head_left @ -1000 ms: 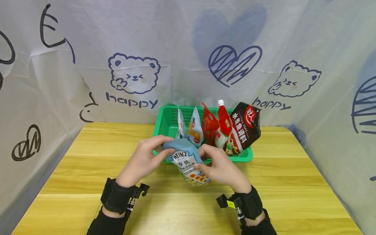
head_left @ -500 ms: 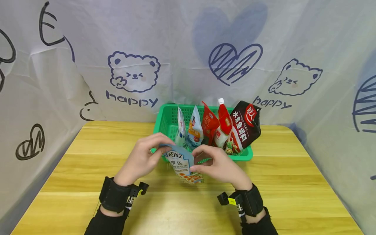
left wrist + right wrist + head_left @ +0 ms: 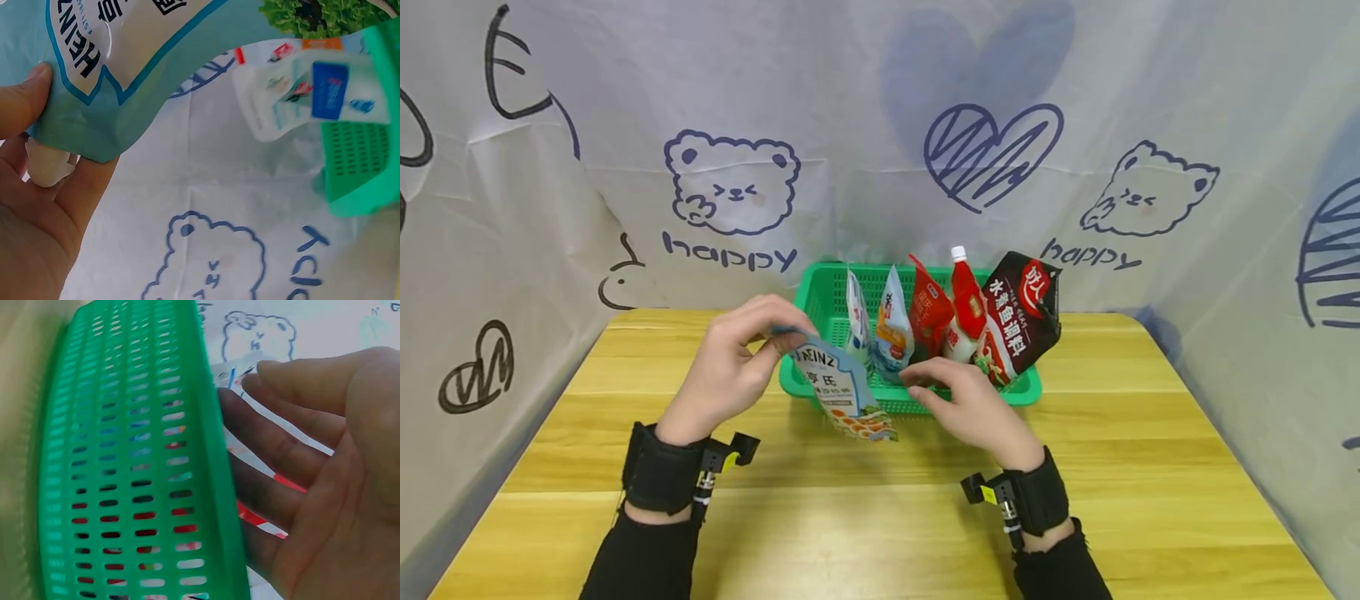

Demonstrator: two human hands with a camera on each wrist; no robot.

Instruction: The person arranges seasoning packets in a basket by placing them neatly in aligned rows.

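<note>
My left hand [image 3: 718, 371] pinches the top corner of a light blue Heinz sauce pouch [image 3: 838, 383], which hangs tilted in front of the basket's left part. In the left wrist view the thumb presses the pouch's printed face, and a white spout cap [image 3: 47, 164] pokes out between the fingers. My right hand [image 3: 973, 408] is off the pouch, over the front rim of the green basket [image 3: 1028, 392]. Its fingers are loosely bent and hold nothing. The right wrist view has them right at the basket's rim [image 3: 215, 437].
Inside the basket stand a white pouch [image 3: 857, 317], a blue-and-orange pouch [image 3: 893, 329], a red pouch [image 3: 929, 312], a red bottle with a white cap [image 3: 967, 304] and a black seasoning bag [image 3: 1021, 312]. The wooden table [image 3: 820, 533] meets a printed cloth [image 3: 865, 192] behind.
The right hand has let go of the pouch's side. My left hand has moved left and up with the pouch, which now slants more. The basket's contents stay put.
</note>
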